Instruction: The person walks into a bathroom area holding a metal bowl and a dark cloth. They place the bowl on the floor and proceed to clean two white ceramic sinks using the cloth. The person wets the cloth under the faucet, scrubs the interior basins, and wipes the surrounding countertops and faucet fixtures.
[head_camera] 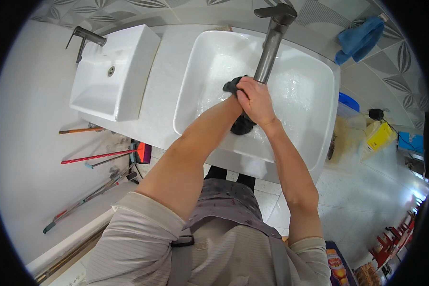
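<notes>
Under the spout of a dark grey metal faucet, my right hand closes around a wet dark cloth. One end of the cloth sticks out to the left of my fingers, and another bunch hangs below my hands. My left hand meets the right one from the left and is mostly hidden by it and the cloth, so its fingers cannot be made out. Both hands are over a large white washbasin, with a shallow layer of water glinting on its bottom.
A smaller white basin with its own faucet stands at left. Below it, a broom and several poles lean by the wall. A blue cloth hangs at upper right. A yellow packet and a blue box lie right of the basin.
</notes>
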### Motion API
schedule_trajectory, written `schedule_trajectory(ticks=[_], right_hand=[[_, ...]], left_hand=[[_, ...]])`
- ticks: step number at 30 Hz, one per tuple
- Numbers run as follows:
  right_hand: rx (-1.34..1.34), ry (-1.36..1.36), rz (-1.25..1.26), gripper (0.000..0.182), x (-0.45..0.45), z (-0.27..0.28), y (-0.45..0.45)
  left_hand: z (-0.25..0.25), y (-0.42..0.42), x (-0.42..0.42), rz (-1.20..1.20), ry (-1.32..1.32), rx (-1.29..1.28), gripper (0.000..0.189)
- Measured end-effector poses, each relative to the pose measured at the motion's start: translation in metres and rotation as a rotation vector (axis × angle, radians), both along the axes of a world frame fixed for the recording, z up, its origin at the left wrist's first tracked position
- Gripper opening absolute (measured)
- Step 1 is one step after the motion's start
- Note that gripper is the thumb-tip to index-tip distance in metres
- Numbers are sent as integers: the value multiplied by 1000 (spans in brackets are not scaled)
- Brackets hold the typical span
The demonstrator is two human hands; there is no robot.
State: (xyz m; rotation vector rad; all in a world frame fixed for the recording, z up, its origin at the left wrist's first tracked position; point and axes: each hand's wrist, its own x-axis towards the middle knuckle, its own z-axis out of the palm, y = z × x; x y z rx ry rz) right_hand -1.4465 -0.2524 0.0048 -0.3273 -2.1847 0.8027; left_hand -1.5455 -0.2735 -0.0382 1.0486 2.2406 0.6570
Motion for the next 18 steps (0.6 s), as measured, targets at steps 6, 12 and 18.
schedule_trajectory(ticks=[6,12,18], right_hand=[[-1262,83,-216,28,36,-35,46],[-749,-329,-177,43,72,-65,57],[54,-348,-714,48,71,-48,55]], left_hand=[[-14,-8,-21,-40,-414,104,23],[22,-32,-5,225,-1120,175,20],[6,-69,-44,416,-713,163,43]])
